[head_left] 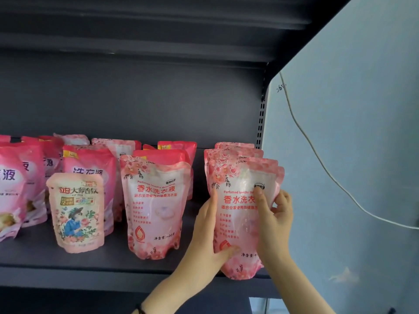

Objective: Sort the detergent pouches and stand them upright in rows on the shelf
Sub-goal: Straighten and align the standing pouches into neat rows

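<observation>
A pale pink floral detergent pouch (238,214) stands upright at the front of the right-hand row on the dark shelf (90,261). My left hand (210,232) grips its left edge, thumb across the lower front. My right hand (274,218) holds its right edge, thumb on the front and fingers behind. Several matching pouches (235,152) stand in a row behind it. Another pale floral pouch (154,207) stands alone to the left. A small peach pouch (78,211) with a figure in blue stands further left, in front of several deep pink pouches (90,164).
A light blue side panel (351,155) closes the shelf on the right, with a thin white cable (317,155) running down it. The upper shelf (158,30) hangs overhead. Between the rows lies bare shelf surface.
</observation>
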The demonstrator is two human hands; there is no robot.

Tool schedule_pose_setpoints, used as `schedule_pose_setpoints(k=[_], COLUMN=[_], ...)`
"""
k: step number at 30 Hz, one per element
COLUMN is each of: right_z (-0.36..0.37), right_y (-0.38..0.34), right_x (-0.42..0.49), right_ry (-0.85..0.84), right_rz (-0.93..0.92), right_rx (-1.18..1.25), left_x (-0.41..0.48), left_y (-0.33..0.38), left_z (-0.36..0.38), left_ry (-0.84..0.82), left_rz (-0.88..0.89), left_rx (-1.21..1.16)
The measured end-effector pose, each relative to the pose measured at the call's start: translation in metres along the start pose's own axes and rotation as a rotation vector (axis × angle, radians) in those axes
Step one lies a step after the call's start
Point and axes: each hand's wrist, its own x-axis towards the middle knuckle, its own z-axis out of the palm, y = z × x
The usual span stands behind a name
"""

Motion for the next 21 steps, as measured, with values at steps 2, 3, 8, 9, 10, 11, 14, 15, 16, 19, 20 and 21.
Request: schedule_pose_setpoints(k=[2,3,8,9,10,11,14,15,16,19,20,21], right_z=[0.002,0.002,0.006,0.007,0.009,0.011,0.012,0.01,0.008,0.0,-0.004,-0.008], right_y=[0.002,0.004,0.018,0.021,0.022,0.024,0.027,0.028,0.029,0.032,0.032,0.031], right_x=[0.007,0.012,0.032,0.036,0.039,0.042,0.049,0.049,0.048,0.041,0.039,0.035], right_ry=[-0.017,-0.033,-0.056,-0.058,-0.063,-0.067,-0.07,-0.076,-0.091,-0.186,-0.221,-0.264], right_rz=[-0.003,-0.011,-0.041,-0.043,-0.044,-0.044,-0.045,-0.053,-0.066,-0.101,-0.132,-0.179], right_rx=[0.02,0.023,-0.074,-0.085,-0.094,-0.1,-0.111,-0.123,-0.136,-0.081,-0.053,-0.057], left_x=[0.005,0.008,0.023,0.028,0.032,0.036,0.043,0.042,0.039,0.028,0.026,0.024], left_y=[-0.005,-0.009,-0.024,-0.027,-0.03,-0.032,-0.034,-0.034,-0.035,-0.036,-0.036,-0.035], left_z=[0.004,0.006,0.011,0.011,0.011,0.011,0.009,0.009,0.009,0.007,0.005,0.002], left_ry=[0.025,0.039,0.064,0.061,0.057,0.051,0.045,0.044,0.041,0.043,0.042,0.036], left_rz=[0.001,-0.001,-0.017,-0.017,-0.019,-0.025,-0.035,-0.03,-0.019,0.022,0.025,0.026], left_rx=[-0.006,0.001,0.12,0.133,0.142,0.152,0.212,0.228,0.238,0.266,0.292,0.328])
